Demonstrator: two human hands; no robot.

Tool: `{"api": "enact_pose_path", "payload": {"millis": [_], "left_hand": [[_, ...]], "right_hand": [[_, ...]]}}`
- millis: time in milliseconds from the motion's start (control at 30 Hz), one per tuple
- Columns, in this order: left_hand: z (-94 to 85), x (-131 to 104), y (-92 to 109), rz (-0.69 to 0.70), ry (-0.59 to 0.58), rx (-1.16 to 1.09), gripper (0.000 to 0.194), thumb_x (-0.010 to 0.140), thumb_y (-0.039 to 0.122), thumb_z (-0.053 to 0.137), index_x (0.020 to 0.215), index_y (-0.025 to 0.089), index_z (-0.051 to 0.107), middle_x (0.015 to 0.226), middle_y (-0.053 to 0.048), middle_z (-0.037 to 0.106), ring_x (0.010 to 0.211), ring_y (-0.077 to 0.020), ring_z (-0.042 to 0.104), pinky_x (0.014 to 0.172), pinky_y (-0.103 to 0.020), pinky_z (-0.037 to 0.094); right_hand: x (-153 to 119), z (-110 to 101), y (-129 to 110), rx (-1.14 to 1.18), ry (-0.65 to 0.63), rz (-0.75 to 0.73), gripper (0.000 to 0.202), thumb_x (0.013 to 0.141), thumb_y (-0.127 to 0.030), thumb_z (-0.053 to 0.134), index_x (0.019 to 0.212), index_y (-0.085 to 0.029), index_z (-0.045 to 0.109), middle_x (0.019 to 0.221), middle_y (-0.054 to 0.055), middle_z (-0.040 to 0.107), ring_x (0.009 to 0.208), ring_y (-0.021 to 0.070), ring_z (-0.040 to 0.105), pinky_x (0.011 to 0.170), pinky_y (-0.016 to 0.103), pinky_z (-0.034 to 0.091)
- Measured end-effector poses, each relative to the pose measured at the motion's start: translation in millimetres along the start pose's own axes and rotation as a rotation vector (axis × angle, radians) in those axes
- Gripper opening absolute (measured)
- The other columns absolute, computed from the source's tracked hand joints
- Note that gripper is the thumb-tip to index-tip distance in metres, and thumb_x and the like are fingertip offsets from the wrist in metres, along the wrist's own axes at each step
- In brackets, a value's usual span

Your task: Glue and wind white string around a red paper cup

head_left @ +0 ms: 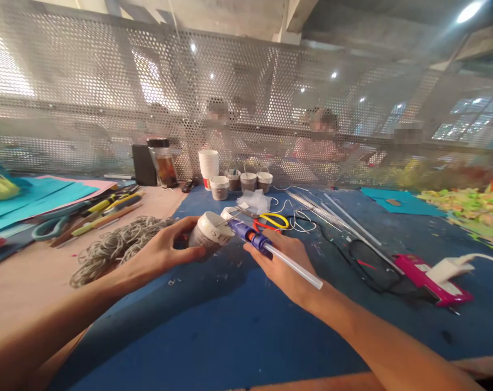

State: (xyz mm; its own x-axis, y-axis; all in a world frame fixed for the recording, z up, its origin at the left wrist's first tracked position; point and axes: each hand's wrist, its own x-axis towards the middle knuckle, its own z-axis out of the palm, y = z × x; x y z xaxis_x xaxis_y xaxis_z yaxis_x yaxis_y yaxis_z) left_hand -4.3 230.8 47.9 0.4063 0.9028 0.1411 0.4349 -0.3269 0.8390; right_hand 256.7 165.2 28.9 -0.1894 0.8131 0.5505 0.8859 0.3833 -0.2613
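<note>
My left hand is wrapped round a paper cup, tilted, with a white rim band and grey cord round its lower wall. A blue hot glue gun is in my right hand, its tip at the cup's rim. From the gun's back end sticks a long clear glue stick. A bundle of grey cord lies beside my left wrist. Just beyond the gun are yellow-handled scissors and a crumpled clear plastic bag.
Several similar cups and a stack of white paper cups stand near the mesh screen. Glue sticks and a pink power strip with a cable lie right. Left are tools and a drink jar. People sit behind the mesh.
</note>
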Motion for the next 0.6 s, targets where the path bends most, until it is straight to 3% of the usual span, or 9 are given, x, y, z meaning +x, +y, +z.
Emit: {"api": "enact_pose_path", "payload": {"millis": [267,600], "left_hand": [[-5.5,0.7,2.2,0.004,-0.087,-0.016,0.070,0.073,0.053,0.075,0.134,0.022,0.058,0.127,-0.009,0.069,0.116,-0.0348,0.064,0.097,-0.043,0.053],[-9.4,-0.7,6.1,-0.017,-0.132,-0.053,0.071,0.075,0.055,0.073,0.136,0.023,0.056,0.128,-0.010,0.068,0.118,-0.0369,0.060,0.104,-0.052,0.046]], "right_hand": [[-0.4,-1.0,-1.0,0.024,-0.024,0.015,0.024,0.097,-0.043,0.057,0.092,-0.021,0.064,0.078,0.003,0.073,0.067,0.0207,0.069,0.057,0.030,0.040],[-0.9,-2.0,-1.9,0.034,-0.028,0.021,0.021,0.096,-0.042,0.057,0.096,-0.022,0.065,0.081,0.003,0.074,0.068,0.0208,0.070,0.056,0.030,0.039]]}}
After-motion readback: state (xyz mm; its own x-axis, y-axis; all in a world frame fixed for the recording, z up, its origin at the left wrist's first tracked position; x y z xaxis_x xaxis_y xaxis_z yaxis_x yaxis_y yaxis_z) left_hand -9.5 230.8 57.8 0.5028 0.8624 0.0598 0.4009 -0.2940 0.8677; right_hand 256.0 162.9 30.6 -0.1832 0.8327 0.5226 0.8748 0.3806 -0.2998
